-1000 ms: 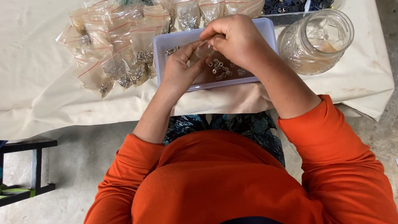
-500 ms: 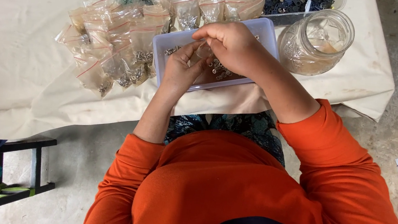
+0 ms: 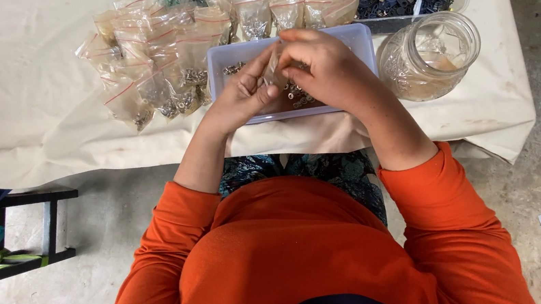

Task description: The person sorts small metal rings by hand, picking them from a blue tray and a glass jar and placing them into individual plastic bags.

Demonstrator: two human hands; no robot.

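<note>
Both hands at upper centre, left hand (image 3: 244, 94) and right hand (image 3: 326, 66) pinched on one small clear bag (image 3: 272, 70) above the white tray (image 3: 360, 40), catching spilled metal bits

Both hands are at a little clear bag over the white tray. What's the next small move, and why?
Probably seal the small bag: the left hand and right hand pinch it together above the tray of small metal parts, and filled, sealed bags lie alongside.

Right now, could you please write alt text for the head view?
Both hands, left hand and right hand, pinch a small clear bag over a white tray of small metal parts. Filled zip bags lie beside it, and a glass jar too.
</note>
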